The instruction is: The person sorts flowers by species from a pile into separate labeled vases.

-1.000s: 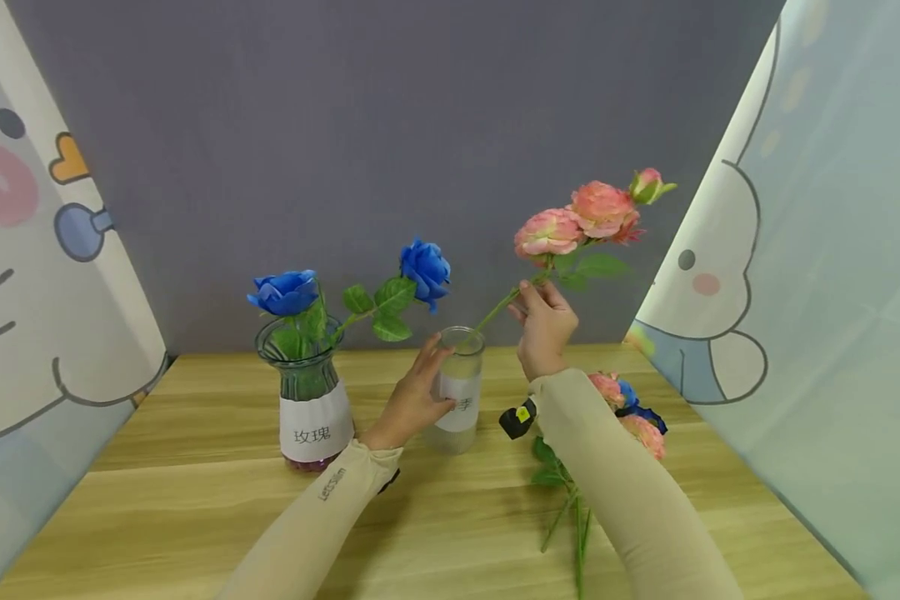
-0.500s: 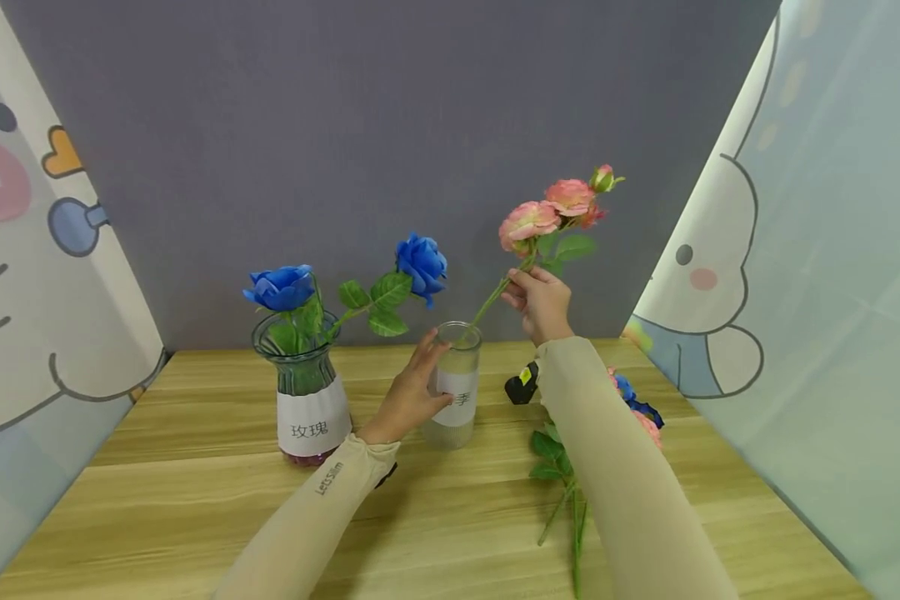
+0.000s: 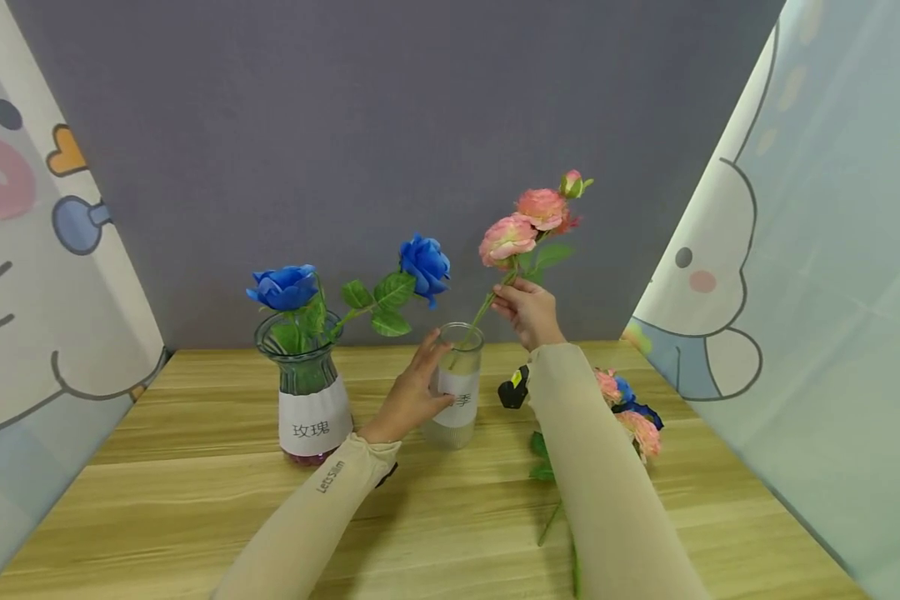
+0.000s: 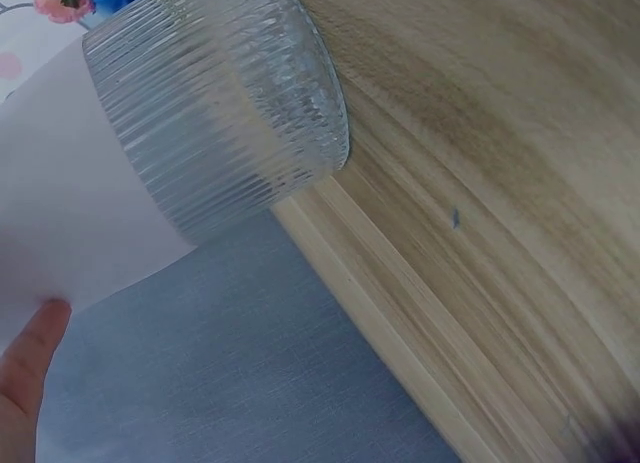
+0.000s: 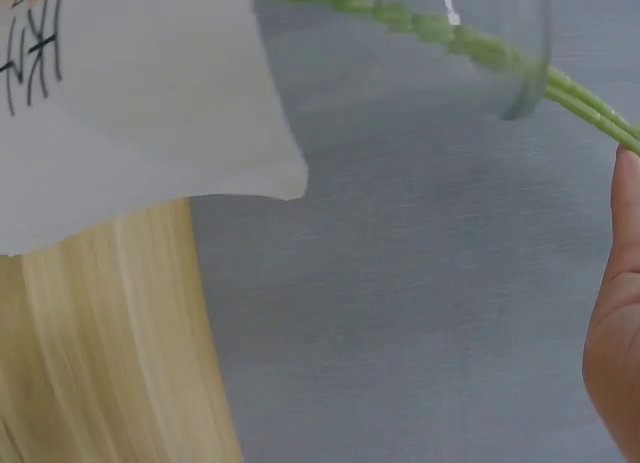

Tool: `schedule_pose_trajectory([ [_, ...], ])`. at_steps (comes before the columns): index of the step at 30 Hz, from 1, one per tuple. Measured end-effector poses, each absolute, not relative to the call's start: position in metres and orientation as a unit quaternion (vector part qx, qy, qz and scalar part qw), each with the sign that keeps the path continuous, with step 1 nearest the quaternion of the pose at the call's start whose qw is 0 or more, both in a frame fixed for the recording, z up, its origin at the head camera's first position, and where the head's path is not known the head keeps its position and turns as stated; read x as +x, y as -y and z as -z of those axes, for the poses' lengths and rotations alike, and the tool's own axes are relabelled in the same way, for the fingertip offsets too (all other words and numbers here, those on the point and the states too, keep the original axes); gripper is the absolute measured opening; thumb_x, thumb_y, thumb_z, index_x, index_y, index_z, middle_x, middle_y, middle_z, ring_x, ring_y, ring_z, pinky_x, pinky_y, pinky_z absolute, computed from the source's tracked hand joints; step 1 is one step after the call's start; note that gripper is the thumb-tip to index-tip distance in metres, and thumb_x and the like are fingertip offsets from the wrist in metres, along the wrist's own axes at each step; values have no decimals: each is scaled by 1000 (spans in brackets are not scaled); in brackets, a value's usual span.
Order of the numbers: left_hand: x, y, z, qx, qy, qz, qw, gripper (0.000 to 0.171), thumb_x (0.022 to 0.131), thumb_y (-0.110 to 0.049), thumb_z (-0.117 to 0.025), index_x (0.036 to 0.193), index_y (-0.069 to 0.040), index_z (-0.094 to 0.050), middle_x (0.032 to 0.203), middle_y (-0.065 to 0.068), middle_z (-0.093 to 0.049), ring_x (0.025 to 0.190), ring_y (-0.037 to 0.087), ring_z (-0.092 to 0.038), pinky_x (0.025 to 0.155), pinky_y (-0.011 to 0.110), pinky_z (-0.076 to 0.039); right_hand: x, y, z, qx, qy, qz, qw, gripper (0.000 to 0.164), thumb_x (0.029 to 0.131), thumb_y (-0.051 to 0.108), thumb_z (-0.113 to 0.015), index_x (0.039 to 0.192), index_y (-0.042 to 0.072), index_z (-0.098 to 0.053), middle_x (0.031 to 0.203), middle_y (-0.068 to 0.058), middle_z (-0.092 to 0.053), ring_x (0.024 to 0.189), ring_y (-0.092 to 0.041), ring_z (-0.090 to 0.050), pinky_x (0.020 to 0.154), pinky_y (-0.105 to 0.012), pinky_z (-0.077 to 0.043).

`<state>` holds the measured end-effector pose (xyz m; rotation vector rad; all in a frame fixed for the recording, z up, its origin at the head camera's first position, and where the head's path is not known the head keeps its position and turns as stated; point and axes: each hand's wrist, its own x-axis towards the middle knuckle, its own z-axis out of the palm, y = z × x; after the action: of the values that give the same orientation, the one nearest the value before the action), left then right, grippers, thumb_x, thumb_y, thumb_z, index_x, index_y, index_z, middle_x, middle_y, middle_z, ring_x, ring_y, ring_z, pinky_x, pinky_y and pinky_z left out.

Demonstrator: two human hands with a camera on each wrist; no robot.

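My left hand (image 3: pixel 407 402) holds a clear ribbed glass vase (image 3: pixel 452 435) with a white paper label, fingers and thumb around its side. In the left wrist view the vase's ribbed base (image 4: pixel 225 113) meets the wooden table, and one finger presses the label. Up and to the right, my right hand (image 3: pixel 531 310) pinches the stem of a pink artificial rose spray (image 3: pixel 508 240) just under the blooms. Its green stem (image 5: pixel 485 49) passes through the vase mouth and slants down inside the glass, as the right wrist view shows.
A flared glass vase (image 3: pixel 303 383), labelled too, stands at left with two blue roses (image 3: pixel 283 288); one leans toward the held vase. Loose pink and blue flowers (image 3: pixel 641 435) lie on the table (image 3: pixel 195 500) at right, partly behind the right forearm. A grey wall rises behind.
My right hand has moved left and slightly down with the rose spray, so the blooms are nearer the vase and the stem reaches deeper and steeper inside. My left hand stays put.
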<state>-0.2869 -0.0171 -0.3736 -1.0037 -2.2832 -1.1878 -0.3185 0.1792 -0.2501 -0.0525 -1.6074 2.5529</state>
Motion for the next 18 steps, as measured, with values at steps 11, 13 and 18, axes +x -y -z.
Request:
schedule_pose_trajectory([
  [11, -286, 17, 373, -360, 810, 421, 194, 80, 74, 2, -80, 141, -2, -36, 155, 21, -18, 120, 44, -49, 78, 50, -52, -314, -176, 265, 35, 591, -804, 54, 15, 91, -10, -56, 86, 3, -63, 73, -4, -67, 64, -11, -66, 67, -24, -56],
  [13, -286, 17, 373, -360, 809, 421, 196, 80, 74, 2, -79, 141, -2, -37, 155, 21, -19, 120, 44, -49, 77, 50, -52, -314, -175, 268, 49, 602, -795, 55, 12, 91, -10, -56, 90, 0, -62, 73, -3, -67, 65, -11, -66, 67, -23, -56],
  [18, -286, 17, 374, -363, 808, 420, 199, 80, 74, 3, -79, 141, -3, -37, 154, 23, -19, 117, 45, -50, 74, 50, -53, -316, -171, 275, 52, 620, -780, 61, 8, 90, -9, -57, 97, -7, -61, 74, -1, -67, 67, -11, -66, 67, -22, -55],
])
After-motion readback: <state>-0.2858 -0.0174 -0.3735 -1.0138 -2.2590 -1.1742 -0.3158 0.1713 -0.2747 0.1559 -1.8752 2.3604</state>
